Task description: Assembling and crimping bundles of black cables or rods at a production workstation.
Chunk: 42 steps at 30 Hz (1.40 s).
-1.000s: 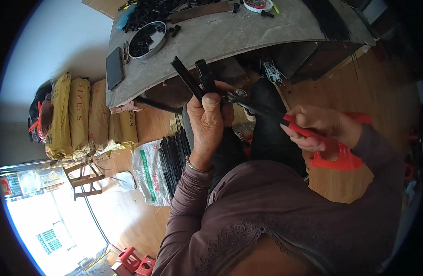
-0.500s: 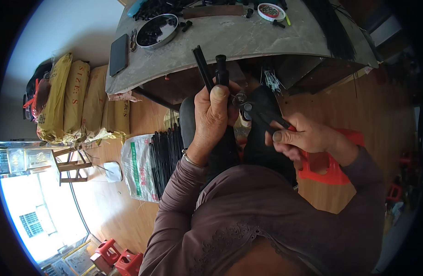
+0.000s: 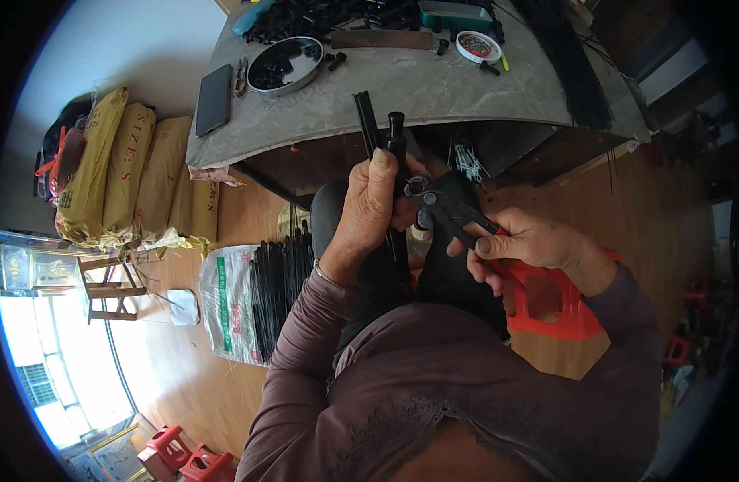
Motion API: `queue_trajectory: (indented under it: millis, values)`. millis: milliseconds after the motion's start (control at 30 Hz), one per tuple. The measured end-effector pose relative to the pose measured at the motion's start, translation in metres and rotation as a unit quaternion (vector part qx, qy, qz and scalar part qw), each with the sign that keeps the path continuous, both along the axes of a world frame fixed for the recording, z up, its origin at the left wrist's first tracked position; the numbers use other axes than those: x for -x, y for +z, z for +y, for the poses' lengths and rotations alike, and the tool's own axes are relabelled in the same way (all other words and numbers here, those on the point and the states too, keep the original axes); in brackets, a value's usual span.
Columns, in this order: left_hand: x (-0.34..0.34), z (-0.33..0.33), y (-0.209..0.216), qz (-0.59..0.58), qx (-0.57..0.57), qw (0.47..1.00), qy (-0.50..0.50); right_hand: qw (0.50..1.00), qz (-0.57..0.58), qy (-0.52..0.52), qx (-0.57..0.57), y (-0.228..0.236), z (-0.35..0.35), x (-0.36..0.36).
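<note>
My left hand [image 3: 365,207] is closed around black rods [image 3: 366,116], which stick up past the thumb. Beside them rises a black piece with a knobbed end [image 3: 396,128]. My right hand [image 3: 538,245] grips black-headed pliers [image 3: 448,215] by the handles, some fingers partly uncurled. The pliers' jaws reach a small shiny wire ring [image 3: 416,186] next to my left fingers. Whether the jaws bite on the ring I cannot make out. Both hands are over my lap, in front of the table edge.
On the grey table [image 3: 337,92] lie a round metal dish [image 3: 312,79] of black parts, a phone [image 3: 214,100], a white lid [image 3: 477,48] and long black rods [image 3: 574,72]. A red stool [image 3: 554,309] stands at my right, a black rod bundle [image 3: 277,289] at my left, yellow sacks [image 3: 128,169] beyond.
The view has shifted slightly, bringing more of the tabletop in. My left hand still holds the black rods. The fingers of my right hand look looser around the pliers' handles.
</note>
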<state>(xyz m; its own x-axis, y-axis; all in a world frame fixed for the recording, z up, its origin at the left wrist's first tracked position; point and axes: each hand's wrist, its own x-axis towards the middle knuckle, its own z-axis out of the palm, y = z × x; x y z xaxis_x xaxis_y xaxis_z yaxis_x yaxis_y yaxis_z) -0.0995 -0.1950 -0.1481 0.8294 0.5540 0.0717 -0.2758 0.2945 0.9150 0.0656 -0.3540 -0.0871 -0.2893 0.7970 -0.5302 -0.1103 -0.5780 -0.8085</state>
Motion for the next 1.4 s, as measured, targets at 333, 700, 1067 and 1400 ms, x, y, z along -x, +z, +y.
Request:
queue_trajectory:
  millis: [333, 700, 1067, 1400]
  values:
    - [-0.001, 0.003, -0.002, 0.024, 0.006, 0.999, 0.020, 0.995, 0.069, -0.035, 0.066, -0.008, 0.002, 0.018]
    - [-0.004, 0.004, -0.001, 0.023, 0.008, 0.999, 0.044, 0.975, 0.111, -0.087, 0.173, 0.007, 0.007, 0.036]
    - [-0.006, 0.014, -0.008, 0.039, 0.037, 0.997, 0.057, 0.994, -0.073, -0.076, 0.010, -0.024, 0.023, 0.029]
    - [-0.007, 0.017, -0.011, 0.015, 0.051, 0.998, 0.033, 0.997, -0.022, -0.027, 0.063, -0.016, 0.028, 0.016]
